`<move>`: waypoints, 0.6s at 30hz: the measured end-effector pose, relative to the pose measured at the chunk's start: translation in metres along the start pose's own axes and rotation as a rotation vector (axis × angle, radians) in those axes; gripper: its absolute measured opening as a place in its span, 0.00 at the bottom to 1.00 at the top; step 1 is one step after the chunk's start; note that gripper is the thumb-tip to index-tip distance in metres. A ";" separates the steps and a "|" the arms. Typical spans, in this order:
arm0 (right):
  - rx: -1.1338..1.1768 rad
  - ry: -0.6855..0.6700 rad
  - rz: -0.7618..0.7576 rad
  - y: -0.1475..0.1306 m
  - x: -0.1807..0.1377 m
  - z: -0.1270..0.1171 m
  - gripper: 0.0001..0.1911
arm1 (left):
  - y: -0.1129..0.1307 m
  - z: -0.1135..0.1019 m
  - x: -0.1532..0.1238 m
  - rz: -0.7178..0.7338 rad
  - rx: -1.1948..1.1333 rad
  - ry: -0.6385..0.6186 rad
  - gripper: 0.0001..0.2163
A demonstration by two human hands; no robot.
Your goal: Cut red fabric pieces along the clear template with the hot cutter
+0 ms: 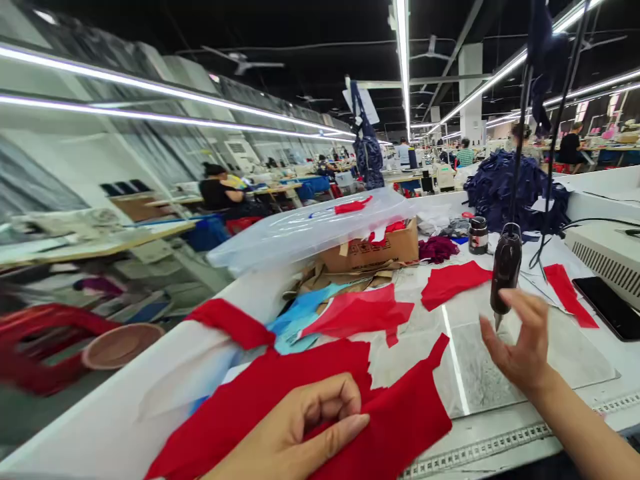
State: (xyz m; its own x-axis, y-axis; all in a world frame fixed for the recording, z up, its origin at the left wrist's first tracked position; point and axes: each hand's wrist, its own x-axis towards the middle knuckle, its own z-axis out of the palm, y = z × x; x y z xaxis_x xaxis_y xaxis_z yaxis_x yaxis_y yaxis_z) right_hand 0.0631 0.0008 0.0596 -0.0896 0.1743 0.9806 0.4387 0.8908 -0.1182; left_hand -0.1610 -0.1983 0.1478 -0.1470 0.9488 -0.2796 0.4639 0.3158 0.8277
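My left hand (pixel 310 427) is closed in a pinch, thumb against fingers, on a red fabric piece (pixel 410 413) with a narrow strip at its upper corner. A larger red cloth (pixel 280 393) spreads under and behind that hand. To the right, a dark handheld tool (pixel 506 267) with a pointed metal tip hangs upright from cords. My right hand (pixel 523 343) is beside its lower end, thumb and fingers apart. The index finger overlaps the tool's lower body; whether it touches, I cannot tell. Beneath the tip lies a clear sheet (pixel 475 360) on the table.
A measuring tape (pixel 480 450) runs along the front edge. A phone (pixel 610 307) and a white machine (pixel 607 250) stand right. Behind are red scraps (pixel 455 283), a cardboard box (pixel 373 250), a jar (pixel 478 235), navy strips (pixel 515 187) and a plastic bag (pixel 300 230).
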 end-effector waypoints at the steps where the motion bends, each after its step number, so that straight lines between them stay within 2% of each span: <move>1: 0.067 -0.136 -0.033 -0.012 -0.002 0.004 0.20 | -0.002 -0.002 -0.004 0.009 -0.009 0.006 0.29; 3: 0.103 -0.577 0.016 -0.032 -0.008 0.016 0.11 | -0.008 -0.006 -0.010 0.026 -0.027 0.015 0.27; 5: 0.037 -0.992 0.128 -0.046 -0.014 0.033 0.12 | -0.016 -0.010 -0.014 0.044 -0.042 0.022 0.26; 6: 0.004 -1.123 0.166 -0.050 -0.017 0.041 0.13 | -0.021 -0.012 -0.016 0.056 -0.044 0.030 0.24; 8: -0.029 -1.237 0.195 -0.054 -0.022 0.054 0.13 | -0.031 -0.019 -0.019 0.093 -0.014 0.065 0.21; 11: -0.051 -1.294 0.200 -0.055 -0.022 0.064 0.09 | -0.047 -0.037 -0.020 0.195 0.178 0.179 0.15; 14: -0.054 -1.260 0.206 -0.059 -0.010 0.064 0.08 | -0.063 -0.069 -0.020 0.344 0.609 0.382 0.09; 16: -0.011 -1.042 0.192 -0.067 0.004 0.062 0.08 | -0.072 -0.094 -0.022 0.394 0.873 0.549 0.08; 18: 0.102 -0.690 0.141 -0.080 0.017 0.060 0.08 | -0.079 -0.117 -0.026 0.381 0.996 0.664 0.10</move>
State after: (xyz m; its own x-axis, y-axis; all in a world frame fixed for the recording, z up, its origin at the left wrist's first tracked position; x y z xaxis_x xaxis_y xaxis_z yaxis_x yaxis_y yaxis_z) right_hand -0.0273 -0.0424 0.0764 -0.5987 0.4868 0.6360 0.4050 0.8691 -0.2840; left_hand -0.2962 -0.2466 0.1468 -0.1348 0.8907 0.4341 0.9884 0.1521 -0.0052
